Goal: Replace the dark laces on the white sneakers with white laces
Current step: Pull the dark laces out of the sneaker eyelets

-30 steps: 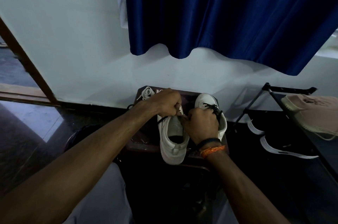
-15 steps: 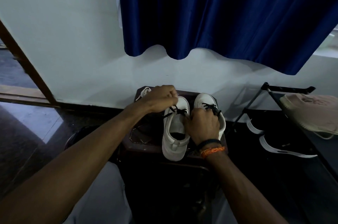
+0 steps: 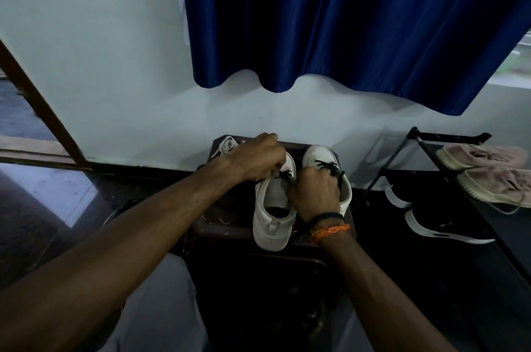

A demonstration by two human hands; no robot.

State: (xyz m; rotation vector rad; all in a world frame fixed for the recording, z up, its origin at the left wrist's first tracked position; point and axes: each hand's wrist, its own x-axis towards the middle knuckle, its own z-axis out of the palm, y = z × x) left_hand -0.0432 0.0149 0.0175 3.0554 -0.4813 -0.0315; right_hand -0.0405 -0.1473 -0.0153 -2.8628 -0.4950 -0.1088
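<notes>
Our left hand pinches the dark lace on the near white sneaker. Our right hand curls its fingers on that lace too.

Dark stool, two white sneakers side by side, white laces

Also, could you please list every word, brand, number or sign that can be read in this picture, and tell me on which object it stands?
No text can be read.
White sneakers: no logo or word shows.
Dark box under them: any print is hidden by the left hand.
Black shoes and beige shoes on the rack: no readable marks.
Blue curtain and wall: plain.
</notes>
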